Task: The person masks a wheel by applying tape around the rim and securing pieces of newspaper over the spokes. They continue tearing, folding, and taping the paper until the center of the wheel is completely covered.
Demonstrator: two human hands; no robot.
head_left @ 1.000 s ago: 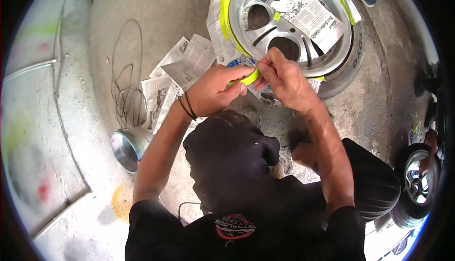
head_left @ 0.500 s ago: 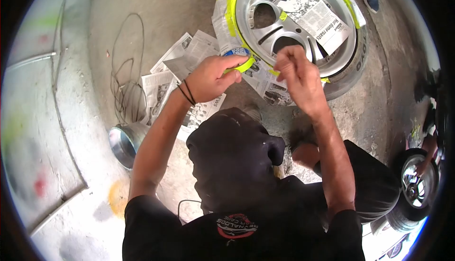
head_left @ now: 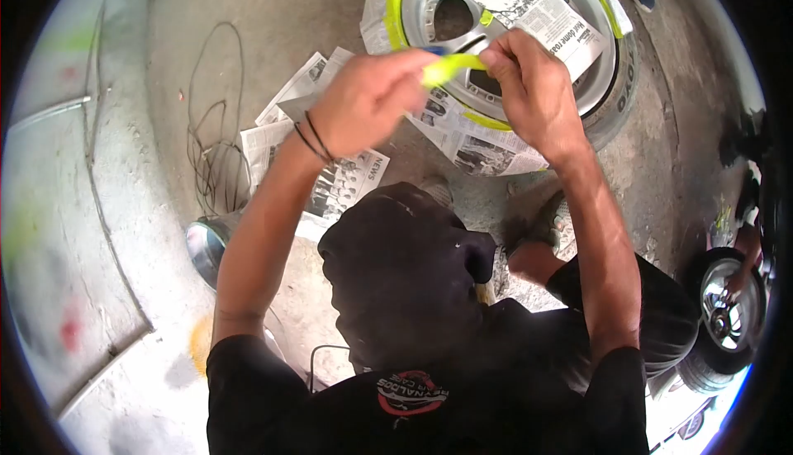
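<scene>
Concrete floor carries a tyred alloy wheel (head_left: 529,34) already partly masked with newspaper (head_left: 487,145) and yellow-green tape, while the left hand (head_left: 368,100) grips the tape roll and the right hand (head_left: 533,87) pinches a stretched tape strip (head_left: 453,65) above its near rim, masking apparently unfinished.

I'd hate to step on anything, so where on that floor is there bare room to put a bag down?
Bare concrete lies left of the wire loops, and below the metal duct. It is crowded around the wheel: loose newspapers fan out beside it, and both hands stretch yellow tape above.
</scene>
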